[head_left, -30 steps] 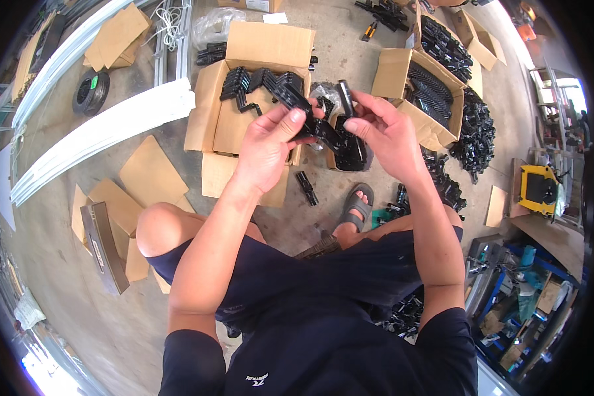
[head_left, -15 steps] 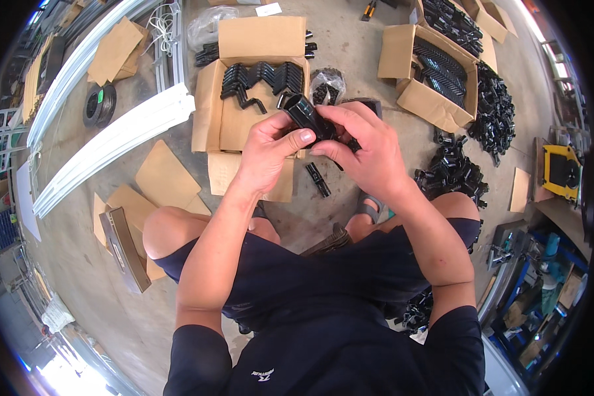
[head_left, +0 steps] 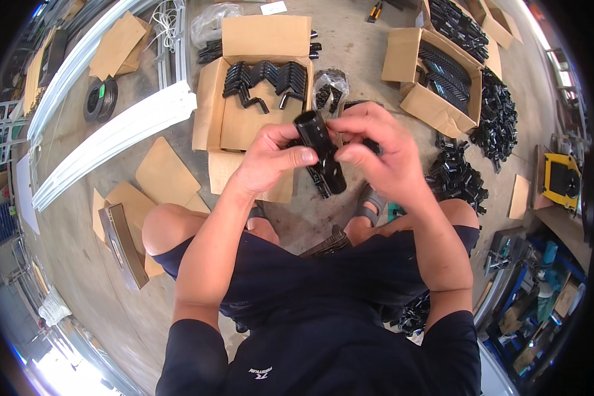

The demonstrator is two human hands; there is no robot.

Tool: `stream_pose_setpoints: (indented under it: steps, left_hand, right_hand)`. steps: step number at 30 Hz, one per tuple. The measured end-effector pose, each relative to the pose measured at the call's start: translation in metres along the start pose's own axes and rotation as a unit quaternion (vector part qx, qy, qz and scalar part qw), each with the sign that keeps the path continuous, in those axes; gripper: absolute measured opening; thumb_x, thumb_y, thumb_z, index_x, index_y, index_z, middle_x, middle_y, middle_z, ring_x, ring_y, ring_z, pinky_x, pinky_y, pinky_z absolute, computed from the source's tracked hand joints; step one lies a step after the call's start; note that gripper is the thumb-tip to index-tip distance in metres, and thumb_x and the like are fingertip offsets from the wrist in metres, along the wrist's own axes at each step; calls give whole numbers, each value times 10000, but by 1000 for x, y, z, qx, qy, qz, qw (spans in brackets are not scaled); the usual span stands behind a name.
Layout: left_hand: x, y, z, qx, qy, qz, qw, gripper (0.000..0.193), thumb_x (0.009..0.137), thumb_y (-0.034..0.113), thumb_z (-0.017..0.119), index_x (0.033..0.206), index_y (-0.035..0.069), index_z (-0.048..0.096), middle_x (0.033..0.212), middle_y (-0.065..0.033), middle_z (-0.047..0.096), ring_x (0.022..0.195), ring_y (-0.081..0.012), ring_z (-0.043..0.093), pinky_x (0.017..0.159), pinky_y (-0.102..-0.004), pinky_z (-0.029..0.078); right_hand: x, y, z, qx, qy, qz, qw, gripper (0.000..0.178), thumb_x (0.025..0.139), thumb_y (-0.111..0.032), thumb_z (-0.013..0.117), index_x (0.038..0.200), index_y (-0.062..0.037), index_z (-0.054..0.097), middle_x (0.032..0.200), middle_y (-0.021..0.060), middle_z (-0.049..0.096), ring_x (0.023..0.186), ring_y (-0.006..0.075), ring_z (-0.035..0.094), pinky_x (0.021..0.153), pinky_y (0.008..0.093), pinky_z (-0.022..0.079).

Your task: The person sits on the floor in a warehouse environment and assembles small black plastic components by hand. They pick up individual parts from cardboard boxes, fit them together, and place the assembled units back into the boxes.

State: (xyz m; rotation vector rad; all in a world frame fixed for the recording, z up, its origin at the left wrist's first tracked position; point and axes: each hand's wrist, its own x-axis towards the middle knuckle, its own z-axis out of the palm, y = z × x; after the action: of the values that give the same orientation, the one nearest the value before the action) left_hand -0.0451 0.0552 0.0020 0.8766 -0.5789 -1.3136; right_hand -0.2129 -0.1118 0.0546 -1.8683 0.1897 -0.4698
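My left hand (head_left: 270,158) is closed around a black tube fitting (head_left: 322,153), thumb on its near side. The fitting is a short glossy cylinder with its open end tilted up and toward the far left. Close to its right side, my right hand (head_left: 383,148) has its fingers curled. A dark bit shows between that thumb and the fingers; what it is I cannot make out. Beneath the fitting, another black piece lies on the floor, mostly hidden. Just beyond my hands is an open cardboard box (head_left: 208,109) with black angled brackets (head_left: 265,77) in rows.
A second cardboard box (head_left: 435,109) of black parts stands at the far right, beside heaps of loose black fittings (head_left: 496,119). A clear bag of small parts (head_left: 330,89) lies between the boxes. Long white profiles (head_left: 112,142) and cardboard sheets (head_left: 168,171) lie to the left.
The fitting has turned more upright in my left hand, its lower end swinging toward me. My right hand has drawn back slightly to the right, off the fitting's lower part.
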Motion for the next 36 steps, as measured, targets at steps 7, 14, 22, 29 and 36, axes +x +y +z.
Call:
stream_pose_setpoints:
  steps: [7,14,22,29,36]
  left_hand:
    - [-16,-8,26,-147,-252,-186,938,503,730,143,936,1168,-2,736,1100,-104,765,1081,-201,710,960,-329,558]
    - [-26,-6,49,-238,-332,-207,889,494,777,95,901,1217,-21,710,1176,-151,734,1091,-226,707,978,-353,561]
    - [-3,1,33,162,19,159,974,451,877,137,824,1285,2,687,1242,-105,708,1105,-231,682,976,-356,531]
    - [-2,-5,38,307,86,166,933,423,860,27,796,1263,-42,686,1192,-166,734,1076,-228,703,940,-333,543]
    - [-1,2,38,350,68,173,918,391,884,13,767,1261,-45,681,1165,-151,737,1061,-202,699,927,-331,547]
  right_hand:
    - [6,-14,-10,223,-255,-46,940,558,847,-374,823,1256,-5,731,1123,88,728,1025,247,593,938,396,449]
    - [4,-29,-8,200,-301,-109,926,507,860,-492,790,1090,-41,771,1046,49,732,897,252,604,876,378,444]
    - [5,-42,-31,-216,-76,-103,968,450,717,-327,872,1078,-106,719,941,37,674,888,271,585,837,387,432]
    - [6,-22,-18,-300,-2,-118,947,479,721,-342,863,1114,-117,708,951,29,672,889,271,582,818,388,445]
    - [5,-23,-14,-234,15,-93,968,457,731,-271,879,1118,-93,712,928,48,669,876,287,591,794,392,491]
